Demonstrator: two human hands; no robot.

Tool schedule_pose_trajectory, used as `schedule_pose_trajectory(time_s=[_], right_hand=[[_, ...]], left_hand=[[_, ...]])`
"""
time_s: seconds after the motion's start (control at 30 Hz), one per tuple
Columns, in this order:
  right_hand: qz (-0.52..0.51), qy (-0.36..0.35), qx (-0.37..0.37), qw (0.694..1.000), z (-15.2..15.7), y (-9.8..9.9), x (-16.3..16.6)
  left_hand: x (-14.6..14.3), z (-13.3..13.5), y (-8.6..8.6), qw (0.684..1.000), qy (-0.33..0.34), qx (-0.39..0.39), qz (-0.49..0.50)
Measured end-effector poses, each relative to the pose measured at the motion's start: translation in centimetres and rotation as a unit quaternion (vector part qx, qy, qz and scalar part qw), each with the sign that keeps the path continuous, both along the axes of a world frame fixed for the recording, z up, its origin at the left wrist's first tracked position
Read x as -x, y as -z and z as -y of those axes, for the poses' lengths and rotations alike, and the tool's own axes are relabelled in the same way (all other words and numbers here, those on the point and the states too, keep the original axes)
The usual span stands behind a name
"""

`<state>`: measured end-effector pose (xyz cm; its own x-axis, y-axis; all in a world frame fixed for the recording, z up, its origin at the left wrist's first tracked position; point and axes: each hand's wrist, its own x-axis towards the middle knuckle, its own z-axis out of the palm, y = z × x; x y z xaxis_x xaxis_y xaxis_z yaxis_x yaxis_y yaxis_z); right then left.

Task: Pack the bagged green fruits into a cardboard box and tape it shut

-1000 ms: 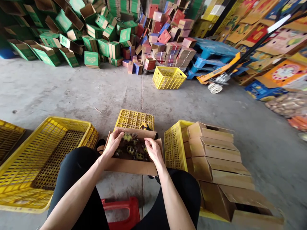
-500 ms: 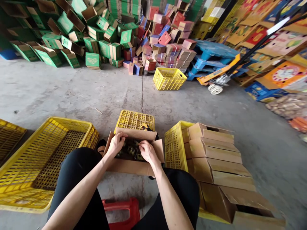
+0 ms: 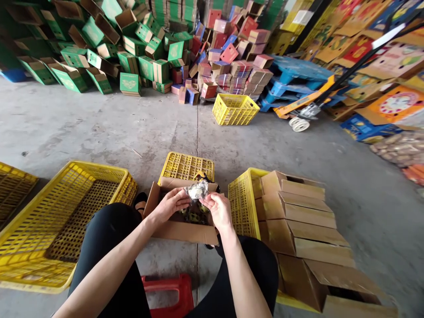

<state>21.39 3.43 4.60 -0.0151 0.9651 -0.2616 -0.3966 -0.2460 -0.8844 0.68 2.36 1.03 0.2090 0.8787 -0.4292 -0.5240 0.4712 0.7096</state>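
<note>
Grey floor (image 3: 159, 132) seen beyond both grips. Clear-wrapped item (image 3: 198, 190) pinched in left grip (image 3: 169, 205), its edge held by right grip (image 3: 219, 211), just above open carton (image 3: 185, 232); yellow crate (image 3: 84, 214) placed left, brown boxes (image 3: 306, 221) right.

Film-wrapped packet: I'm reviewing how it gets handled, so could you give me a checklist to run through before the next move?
1. Left hand on the film-wrapped packet: ok, at its left end.
2. Right hand gripping firmly: cannot tell; fingertips are at the packet's right edge.
3. Packet over the open cardboard box: ok.
4. Film intact: cannot tell, too small.
5. Yellow crate at left upright: ok.
6. Crate on the right without cartons: not ok.
</note>
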Motion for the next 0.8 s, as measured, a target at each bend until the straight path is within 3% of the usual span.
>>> schedule_pose_trajectory(time_s=[0.13,0.23,0.47,0.8], right_hand=[[0.008,0.002,0.006,1.000,0.2,0.1,0.3],[0.022,0.018,0.026,0.999,0.3,0.0,0.5],[0.101,0.014,0.013,0.995,0.2,0.9,0.3],[0.096,0.026,0.029,0.995,-0.1,1.6,0.7]], left_hand=[[0.2,-0.4,0.1,0.996,-0.078,-0.027,-0.018],[0.4,-0.6,-0.2,0.993,-0.102,-0.054,-0.038],[0.5,-0.4,-0.7,0.991,-0.068,-0.092,-0.071],[0.8,-0.7,-0.2,0.984,-0.072,-0.078,-0.143]])
